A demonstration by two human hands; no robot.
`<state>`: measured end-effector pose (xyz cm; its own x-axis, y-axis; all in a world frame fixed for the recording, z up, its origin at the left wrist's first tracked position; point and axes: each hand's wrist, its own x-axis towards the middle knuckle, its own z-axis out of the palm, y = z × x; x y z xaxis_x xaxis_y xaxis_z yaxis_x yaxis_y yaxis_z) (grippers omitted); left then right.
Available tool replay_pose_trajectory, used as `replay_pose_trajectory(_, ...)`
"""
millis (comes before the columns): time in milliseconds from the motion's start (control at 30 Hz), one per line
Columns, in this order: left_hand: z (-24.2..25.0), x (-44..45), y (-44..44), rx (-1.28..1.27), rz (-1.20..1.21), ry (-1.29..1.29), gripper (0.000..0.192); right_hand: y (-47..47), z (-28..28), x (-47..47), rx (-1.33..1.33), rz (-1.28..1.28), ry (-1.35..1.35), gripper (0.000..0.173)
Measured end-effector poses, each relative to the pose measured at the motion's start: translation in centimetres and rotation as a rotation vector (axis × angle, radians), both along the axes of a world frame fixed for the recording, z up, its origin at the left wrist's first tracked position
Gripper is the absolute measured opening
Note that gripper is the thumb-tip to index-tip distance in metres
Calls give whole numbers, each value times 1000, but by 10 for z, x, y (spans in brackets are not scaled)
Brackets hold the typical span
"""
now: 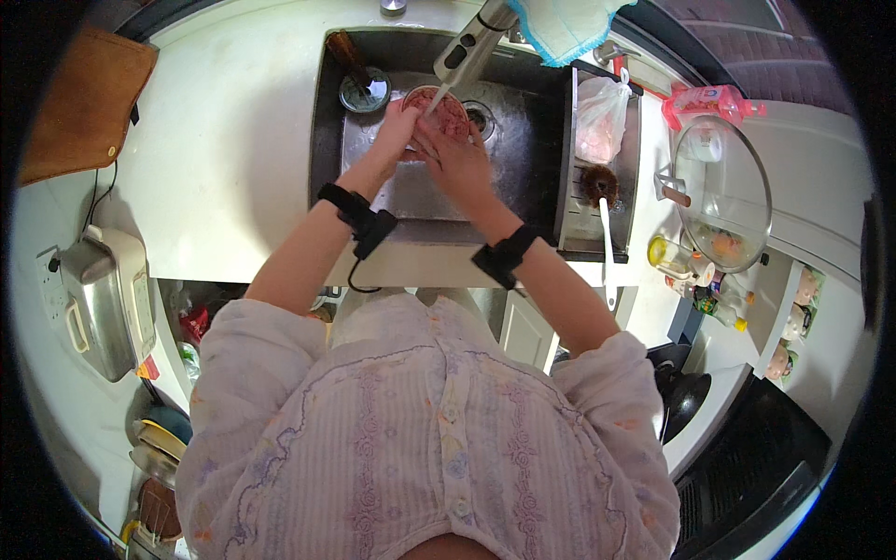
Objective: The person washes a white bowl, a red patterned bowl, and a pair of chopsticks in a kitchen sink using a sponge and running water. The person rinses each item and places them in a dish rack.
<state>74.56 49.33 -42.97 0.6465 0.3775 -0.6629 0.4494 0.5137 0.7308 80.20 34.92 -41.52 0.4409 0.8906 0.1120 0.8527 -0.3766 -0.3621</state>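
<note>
Over the sink's steel floor, a round bowl holds pinkish-red pieces that look like raw minced meat. A thin stream of water falls into it from the grey pull-out faucet. My left hand grips the bowl's left side. Against its near right side lies my right hand, fingers around the bowl and partly over its front. The two hands nearly meet and hide the bowl's near wall. Black bands with small devices sit on both wrists.
A glass cup with a brown-handled thing stands in the sink's far left corner. The right-hand side basin holds a tied plastic bag and a white-handled brush. Beyond are a pink bottle and an upright glass lid. A cloth hangs behind the faucet.
</note>
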Motion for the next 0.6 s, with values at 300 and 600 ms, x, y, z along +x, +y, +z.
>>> replay_pose_trajectory(300, 3, -3, 4, 50, -183, 28, 49, -9, -2, 3, -52, 137, -143, 29)
replay_pose_trajectory(600, 0, -2, 16, 53, -273, 35, 45, -7, -5, 0, -18, 199, -150, 30)
